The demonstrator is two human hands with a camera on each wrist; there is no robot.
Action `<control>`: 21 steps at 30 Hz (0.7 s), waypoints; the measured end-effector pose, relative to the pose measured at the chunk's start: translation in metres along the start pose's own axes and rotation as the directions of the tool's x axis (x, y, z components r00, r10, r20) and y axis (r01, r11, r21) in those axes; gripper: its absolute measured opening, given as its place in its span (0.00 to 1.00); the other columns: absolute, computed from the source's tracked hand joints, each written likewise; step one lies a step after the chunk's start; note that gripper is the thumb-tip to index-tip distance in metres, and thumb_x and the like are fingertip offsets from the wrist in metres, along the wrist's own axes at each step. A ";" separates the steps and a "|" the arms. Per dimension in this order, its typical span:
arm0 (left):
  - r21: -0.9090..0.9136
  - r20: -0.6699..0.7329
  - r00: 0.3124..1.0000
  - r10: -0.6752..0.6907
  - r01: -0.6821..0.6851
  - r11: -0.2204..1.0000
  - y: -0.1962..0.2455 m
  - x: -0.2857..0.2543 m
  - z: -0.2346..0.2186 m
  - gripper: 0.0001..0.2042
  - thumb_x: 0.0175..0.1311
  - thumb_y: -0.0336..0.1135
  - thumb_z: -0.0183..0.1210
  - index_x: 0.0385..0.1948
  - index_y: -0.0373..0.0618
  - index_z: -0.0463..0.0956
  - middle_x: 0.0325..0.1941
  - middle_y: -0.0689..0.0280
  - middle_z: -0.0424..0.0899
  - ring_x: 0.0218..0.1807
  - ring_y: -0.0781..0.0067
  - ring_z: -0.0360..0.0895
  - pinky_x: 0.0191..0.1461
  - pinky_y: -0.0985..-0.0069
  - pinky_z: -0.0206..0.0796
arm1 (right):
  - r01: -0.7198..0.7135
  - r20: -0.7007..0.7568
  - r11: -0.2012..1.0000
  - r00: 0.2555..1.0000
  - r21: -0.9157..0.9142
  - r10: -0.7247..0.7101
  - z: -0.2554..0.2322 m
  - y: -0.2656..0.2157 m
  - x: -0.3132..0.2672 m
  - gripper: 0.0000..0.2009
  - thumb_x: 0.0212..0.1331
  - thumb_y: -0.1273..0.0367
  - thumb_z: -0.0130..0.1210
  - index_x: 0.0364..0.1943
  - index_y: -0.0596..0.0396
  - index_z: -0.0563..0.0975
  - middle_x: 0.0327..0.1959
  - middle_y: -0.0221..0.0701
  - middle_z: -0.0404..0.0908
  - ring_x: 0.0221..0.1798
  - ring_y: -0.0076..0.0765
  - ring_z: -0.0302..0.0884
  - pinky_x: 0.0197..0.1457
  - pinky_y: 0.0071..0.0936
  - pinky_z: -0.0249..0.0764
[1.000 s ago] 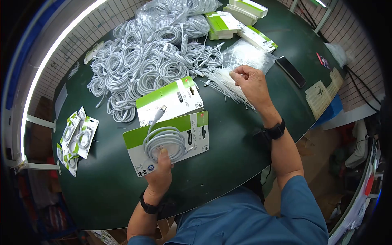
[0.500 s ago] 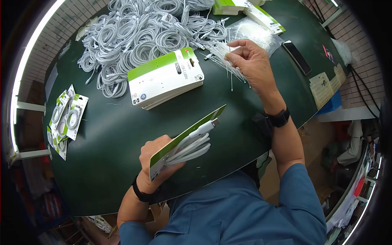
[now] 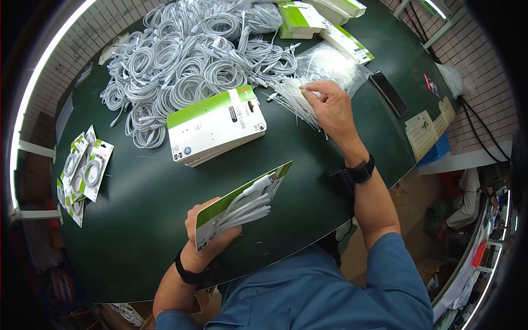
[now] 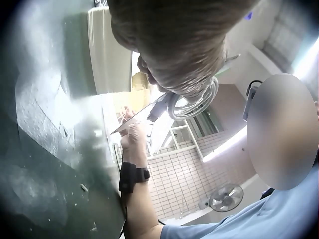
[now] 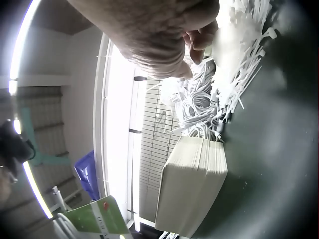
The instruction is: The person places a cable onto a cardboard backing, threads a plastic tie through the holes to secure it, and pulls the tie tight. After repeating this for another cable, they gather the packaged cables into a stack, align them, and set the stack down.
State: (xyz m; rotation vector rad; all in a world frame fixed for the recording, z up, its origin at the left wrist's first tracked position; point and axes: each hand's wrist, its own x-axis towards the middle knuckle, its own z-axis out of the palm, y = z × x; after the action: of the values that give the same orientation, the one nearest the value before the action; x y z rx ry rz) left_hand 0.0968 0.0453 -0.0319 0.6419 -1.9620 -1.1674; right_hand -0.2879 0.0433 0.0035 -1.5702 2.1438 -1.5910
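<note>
My left hand (image 3: 218, 243) holds a green-and-white card (image 3: 208, 221) tilted on edge, with its thumb beside a coiled white cable (image 3: 250, 214) on the card's face. In the left wrist view the coil (image 4: 202, 107) shows beyond the hand (image 4: 174, 45). Over a loose pile of white cable ties (image 3: 291, 100), my right hand (image 3: 334, 114) has thumb and forefinger together; a thin white tie (image 5: 153, 87) sticks out by the fingertips in the right wrist view. A stack of printed cards (image 3: 214, 126) lies between the hands and the cable heap.
A large heap of coiled cables (image 3: 181, 60) covers the back left. Carded cables (image 3: 93, 171) lie at the far left. Behind the right hand are a clear bag (image 3: 335, 63) and more card stacks (image 3: 300, 19); a phone (image 3: 388, 94) lies to its right.
The card with the coil has swung from nearly flat to steeply tilted and come nearer the body. My right hand stays over the ties, its thumb and forefinger drawn together since the middle frame.
</note>
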 end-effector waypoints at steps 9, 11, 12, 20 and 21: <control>0.248 0.167 0.886 0.432 -0.462 0.851 0.045 0.040 -0.011 0.24 0.43 0.27 0.78 0.48 0.34 0.86 0.23 0.64 0.78 0.21 0.69 0.75 0.24 0.73 0.65 | -0.559 0.459 0.524 0.828 0.642 0.322 -0.018 -0.048 -0.006 0.08 0.68 0.70 0.69 0.44 0.60 0.84 0.35 0.31 0.86 0.28 0.17 0.74 0.31 0.15 0.70; 0.172 0.153 0.863 0.481 -0.503 0.847 0.051 0.044 -0.009 0.22 0.47 0.28 0.76 0.48 0.34 0.86 0.22 0.66 0.77 0.21 0.71 0.73 0.23 0.75 0.63 | -0.594 0.526 0.513 0.800 0.620 0.290 -0.014 -0.062 -0.015 0.09 0.70 0.69 0.68 0.48 0.56 0.81 0.36 0.30 0.85 0.28 0.14 0.72 0.30 0.14 0.68; 0.133 0.142 0.850 0.507 -0.524 0.841 0.052 0.046 -0.007 0.22 0.49 0.29 0.75 0.48 0.33 0.86 0.22 0.68 0.76 0.21 0.72 0.73 0.22 0.76 0.62 | -0.595 0.543 0.506 0.797 0.625 0.267 -0.012 -0.068 -0.018 0.08 0.69 0.69 0.68 0.46 0.57 0.82 0.35 0.31 0.86 0.28 0.15 0.74 0.30 0.14 0.68; 0.170 0.285 0.760 0.584 -0.640 0.749 0.062 0.039 -0.007 0.24 0.47 0.31 0.73 0.50 0.33 0.86 0.20 0.72 0.72 0.20 0.79 0.68 0.20 0.77 0.57 | -0.637 0.696 0.567 0.703 0.522 0.149 -0.021 -0.097 -0.035 0.10 0.69 0.71 0.66 0.50 0.61 0.84 0.35 0.34 0.89 0.32 0.19 0.79 0.34 0.15 0.72; 0.173 0.316 0.751 0.580 -0.646 0.743 0.065 0.038 -0.008 0.24 0.47 0.32 0.72 0.50 0.34 0.86 0.20 0.73 0.69 0.19 0.80 0.66 0.19 0.77 0.56 | -0.631 0.699 0.567 0.703 0.530 0.129 -0.024 -0.100 -0.037 0.11 0.69 0.71 0.65 0.51 0.62 0.84 0.36 0.35 0.89 0.33 0.20 0.80 0.36 0.16 0.74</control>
State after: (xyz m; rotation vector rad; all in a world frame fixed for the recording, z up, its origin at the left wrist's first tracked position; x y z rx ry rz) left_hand 0.0779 0.0435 0.0412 -0.0665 -2.3105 -0.5730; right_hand -0.2148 0.0906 0.0698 -0.9722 1.1213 -1.2849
